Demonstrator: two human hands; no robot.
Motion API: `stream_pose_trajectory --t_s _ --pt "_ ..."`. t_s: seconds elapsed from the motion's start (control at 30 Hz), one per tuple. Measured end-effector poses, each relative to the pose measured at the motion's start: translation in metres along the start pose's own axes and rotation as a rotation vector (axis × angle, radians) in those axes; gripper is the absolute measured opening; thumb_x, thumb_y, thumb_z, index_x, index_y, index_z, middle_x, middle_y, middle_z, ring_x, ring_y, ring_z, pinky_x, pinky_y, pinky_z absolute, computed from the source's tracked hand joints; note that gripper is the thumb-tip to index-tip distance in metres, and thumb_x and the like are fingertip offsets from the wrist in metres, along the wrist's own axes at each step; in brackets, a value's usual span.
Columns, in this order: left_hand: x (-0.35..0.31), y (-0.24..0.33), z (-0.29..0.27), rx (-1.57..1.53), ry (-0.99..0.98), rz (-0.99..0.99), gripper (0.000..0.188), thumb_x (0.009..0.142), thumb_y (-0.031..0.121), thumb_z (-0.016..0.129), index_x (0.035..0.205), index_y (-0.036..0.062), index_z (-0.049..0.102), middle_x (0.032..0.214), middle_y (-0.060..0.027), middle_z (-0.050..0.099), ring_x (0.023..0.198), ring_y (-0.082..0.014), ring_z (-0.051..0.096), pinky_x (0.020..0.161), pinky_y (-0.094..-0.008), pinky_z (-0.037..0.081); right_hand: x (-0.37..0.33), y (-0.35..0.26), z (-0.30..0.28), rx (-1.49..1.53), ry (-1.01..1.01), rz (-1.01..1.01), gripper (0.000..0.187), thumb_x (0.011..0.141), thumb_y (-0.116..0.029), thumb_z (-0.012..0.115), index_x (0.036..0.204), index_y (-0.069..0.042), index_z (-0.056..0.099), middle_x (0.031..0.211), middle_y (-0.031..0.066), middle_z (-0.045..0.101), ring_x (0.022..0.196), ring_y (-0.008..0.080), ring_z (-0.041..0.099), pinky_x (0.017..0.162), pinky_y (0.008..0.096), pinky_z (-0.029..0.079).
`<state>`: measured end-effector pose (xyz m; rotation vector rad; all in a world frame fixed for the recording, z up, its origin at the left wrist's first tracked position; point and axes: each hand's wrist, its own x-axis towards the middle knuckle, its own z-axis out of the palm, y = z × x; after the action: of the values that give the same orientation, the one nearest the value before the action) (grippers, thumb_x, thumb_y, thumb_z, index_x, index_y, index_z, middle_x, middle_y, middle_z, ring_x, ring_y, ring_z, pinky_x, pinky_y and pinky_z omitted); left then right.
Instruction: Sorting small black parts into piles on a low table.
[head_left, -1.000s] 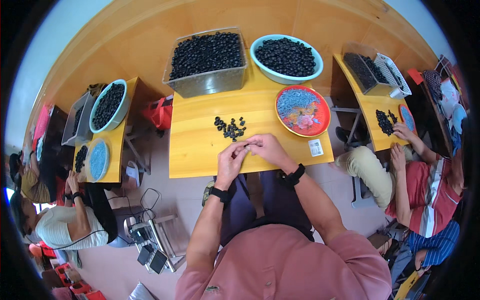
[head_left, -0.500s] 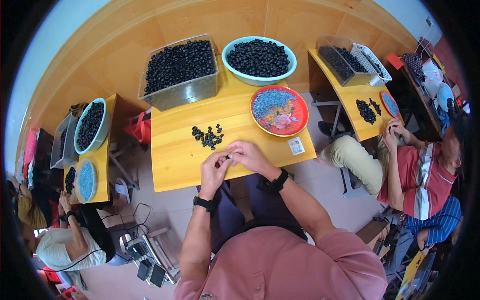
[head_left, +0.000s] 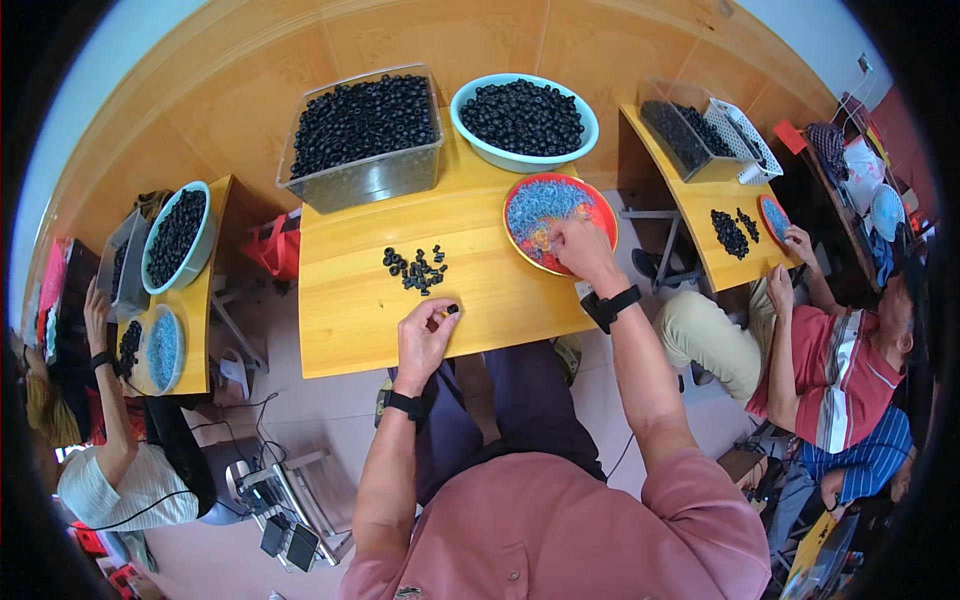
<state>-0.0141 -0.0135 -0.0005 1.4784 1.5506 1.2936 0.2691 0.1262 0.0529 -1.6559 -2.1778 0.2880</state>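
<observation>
Near the table's front edge, my left hand (head_left: 424, 338) pinches a small black cylindrical piece (head_left: 452, 309) between thumb and fingertips. My right hand (head_left: 583, 246) reaches over a round red tray (head_left: 608, 212) with a flower pattern. Its fingers are bent together, pointing down at the tray; whether they grip anything is hidden. Small, thin blue-grey pieces (head_left: 540, 203) lie heaped in the tray's far left part. Just beyond my left hand, a loose group of small black ring-like and tubular pieces (head_left: 415, 268) is spread on the yellow table (head_left: 345, 325).
A clear bin (head_left: 365, 178) and a light-blue basin (head_left: 525, 160), both full of black pieces, stand at the table's back. People sit at similar tables left (head_left: 200, 345) and right (head_left: 690, 200). A red bag (head_left: 277, 248) hangs beyond the left edge.
My right hand has left my left hand and moved right and away, over the red tray. The left hand stays near the front edge, its black piece now in plain sight.
</observation>
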Motion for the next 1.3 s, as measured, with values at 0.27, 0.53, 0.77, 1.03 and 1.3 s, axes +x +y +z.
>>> stream_pose_trajectory --t_s 0.27,0.53,0.77,1.03,1.3 --pt "-0.001 -0.004 -0.001 -0.032 0.0 0.012 0.019 0.085 0.006 0.079 0.102 0.0004 0.073 0.068 -0.0033 0.06 0.06 -0.0094 0.052 0.057 -0.0261 0.044 -0.002 0.002 0.0 0.049 -0.027 0.039 0.015 0.083 -0.01 0.065 0.094 -0.004 0.074 0.087 0.0184 0.072 0.081 0.0382 0.07 0.075 0.047 0.055" --pt "0.0 0.004 0.0 -0.053 -0.023 -0.008 0.019 0.085 0.005 0.078 0.103 -0.0005 0.072 0.07 -0.0036 0.061 0.06 -0.0092 0.052 0.057 -0.0259 0.044 0.0 0.017 -0.019 0.718 0.067 0.2 0.015 0.089 -0.001 0.062 0.099 0.003 0.072 0.085 0.013 0.074 0.074 0.0208 0.073 0.067 0.0325 0.058" --pt "0.0 0.003 0.0 -0.036 -0.007 0.023 0.019 0.086 0.005 0.077 0.102 -0.0012 0.072 0.071 -0.0032 0.062 0.061 -0.0079 0.051 0.057 -0.0252 0.044 -0.008 0.02 -0.009 0.567 0.141 0.102 0.024 0.087 0.0 0.066 0.111 0.003 0.069 0.089 0.0127 0.074 0.073 0.0226 0.073 0.069 0.0342 0.058" --pt "0.0 0.003 0.001 -0.057 -0.003 0.019 0.018 0.086 0.004 0.077 0.102 -0.0015 0.072 0.071 -0.0025 0.063 0.06 -0.0072 0.051 0.056 -0.0247 0.044 -0.015 0.024 -0.021 0.292 0.115 0.172 0.019 0.085 -0.004 0.068 0.102 0.001 0.073 0.089 0.0163 0.075 0.081 0.0294 0.073 0.076 0.0375 0.056" --pt "-0.001 0.005 0.0 -0.009 -0.004 0.015 0.02 0.085 0.003 0.077 0.103 -0.0022 0.072 0.071 -0.0027 0.064 0.061 -0.0078 0.052 0.058 -0.025 0.045 -0.019 0.001 -0.017 0.219 -0.142 0.124 0.011 0.082 -0.014 0.071 0.087 -0.006 0.077 0.087 0.017 0.074 0.086 0.0344 0.072 0.076 0.0435 0.055"
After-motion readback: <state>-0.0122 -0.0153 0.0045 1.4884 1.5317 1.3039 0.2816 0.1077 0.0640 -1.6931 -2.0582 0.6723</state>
